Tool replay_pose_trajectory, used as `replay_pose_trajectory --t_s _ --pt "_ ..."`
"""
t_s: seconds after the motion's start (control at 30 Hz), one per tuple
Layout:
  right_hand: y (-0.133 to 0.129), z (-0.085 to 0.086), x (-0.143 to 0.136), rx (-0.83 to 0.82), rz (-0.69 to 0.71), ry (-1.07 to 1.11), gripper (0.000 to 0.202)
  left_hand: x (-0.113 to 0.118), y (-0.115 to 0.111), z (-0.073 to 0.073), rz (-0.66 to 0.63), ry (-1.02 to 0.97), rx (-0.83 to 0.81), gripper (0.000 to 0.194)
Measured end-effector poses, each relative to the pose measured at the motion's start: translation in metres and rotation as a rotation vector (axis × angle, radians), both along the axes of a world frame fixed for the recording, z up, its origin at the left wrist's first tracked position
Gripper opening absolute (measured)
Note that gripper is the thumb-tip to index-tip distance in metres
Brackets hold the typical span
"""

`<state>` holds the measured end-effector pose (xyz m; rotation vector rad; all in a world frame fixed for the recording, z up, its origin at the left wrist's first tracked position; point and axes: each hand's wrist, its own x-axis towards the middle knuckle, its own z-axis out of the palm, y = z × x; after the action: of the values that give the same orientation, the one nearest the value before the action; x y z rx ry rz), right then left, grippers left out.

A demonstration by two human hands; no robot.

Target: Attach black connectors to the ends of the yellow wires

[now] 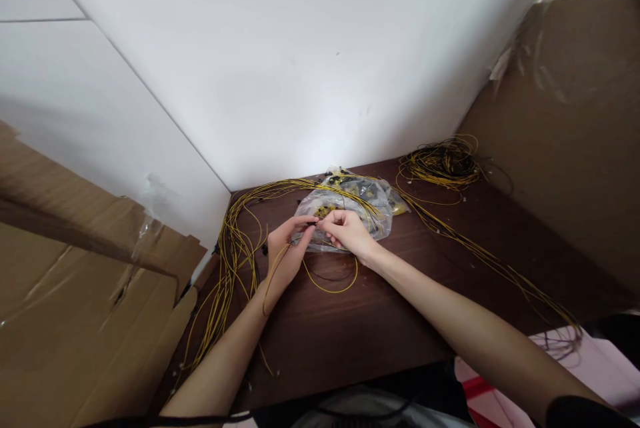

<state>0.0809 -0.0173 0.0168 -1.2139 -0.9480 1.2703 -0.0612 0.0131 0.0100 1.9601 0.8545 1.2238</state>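
My left hand (pixel 289 249) pinches a small black connector (pixel 313 223) between thumb and fingertips. Right against it, my right hand (pixel 345 229) is closed in a pinch, its fingertips at the connector; what they grip is too small to make out. A thin yellow wire (pixel 333 291) loops below the hands, with a dark wire beside it, and another strand passes over the left wrist. Behind the hands lies a clear plastic bag (pixel 383 205) with small yellow and black pieces in it.
Yellow and dark wires (pixel 227 248) are draped along the left of the brown table (pixel 320 348). A coiled wire bundle (pixel 443 163) lies at the back right, and strands (pixel 480 251) run over the right edge. Cardboard (pixel 100 308) stands left, a cardboard box (pixel 565 115) right, a white wall (pixel 300 61) behind.
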Motion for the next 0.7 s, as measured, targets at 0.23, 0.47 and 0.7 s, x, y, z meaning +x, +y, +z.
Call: replay_pose_trajectory --t_s 0.23,0.47,0.7 --pt "0.0004 -0.0016 0.0002 0.008 -0.010 -0.039 0.021 0.0006 -0.0002 -0.0022 -0.023 -0.029 -0.041 0.019" --pt "0.0012 -0.0042 0.0017 0.007 0.017 -0.048 0.018 0.0009 -0.0017 0.0007 -0.010 -0.012 -0.029 0.017" --pt "0.0014 -0.0038 0.0019 -0.035 0.003 0.001 0.020 0.0028 0.0006 -0.0025 -0.014 -0.152 -0.143 0.020"
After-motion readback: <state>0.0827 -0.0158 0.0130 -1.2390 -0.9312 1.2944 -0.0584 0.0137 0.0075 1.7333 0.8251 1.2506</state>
